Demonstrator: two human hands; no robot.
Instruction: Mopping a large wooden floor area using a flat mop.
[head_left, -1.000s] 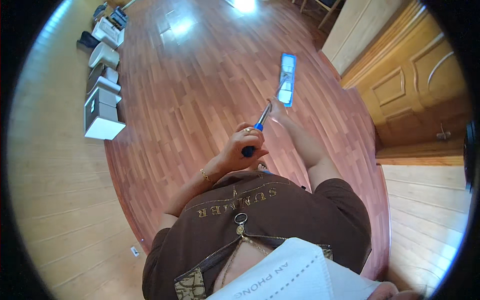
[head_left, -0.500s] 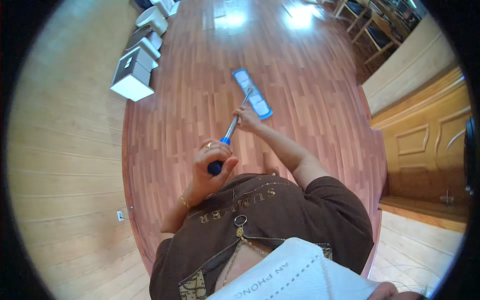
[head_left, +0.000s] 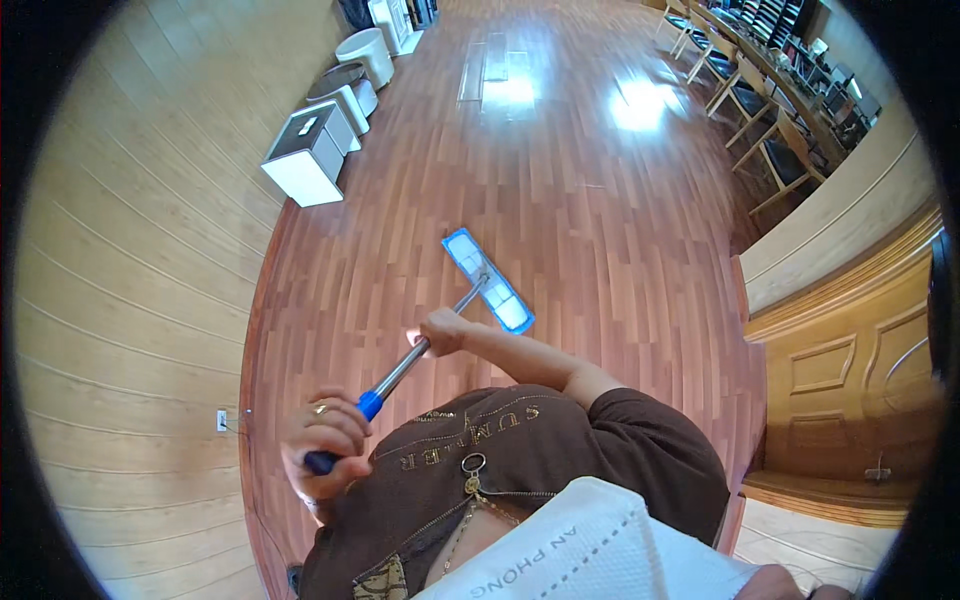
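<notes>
A flat mop [head_left: 402, 366] with a metal pole slants away from my body toward the floor ahead. Its blue-edged, white-topped head [head_left: 488, 281] lies flat on the wooden floor, tilted from upper left to lower right. My left hand [head_left: 328, 440], with a ring on one finger, is wrapped round the dark end of the handle, just behind a blue collar [head_left: 370, 405]. Farther down the pole, my right hand [head_left: 440, 332] grips the bare metal, its arm reaching across in front of my chest.
Along the left wall stand a white cabinet [head_left: 312, 160] and a round white stool [head_left: 364, 58]. At the far right, wooden chairs [head_left: 785, 158] line a long desk. A wooden door [head_left: 830, 390] is on the right. A socket [head_left: 222, 421] with a cord sits low on the left wall.
The mop head has come nearer to me and slightly left. Both hands have moved back and left with the pole, still holding it. My view has tilted up, showing more of the room.
</notes>
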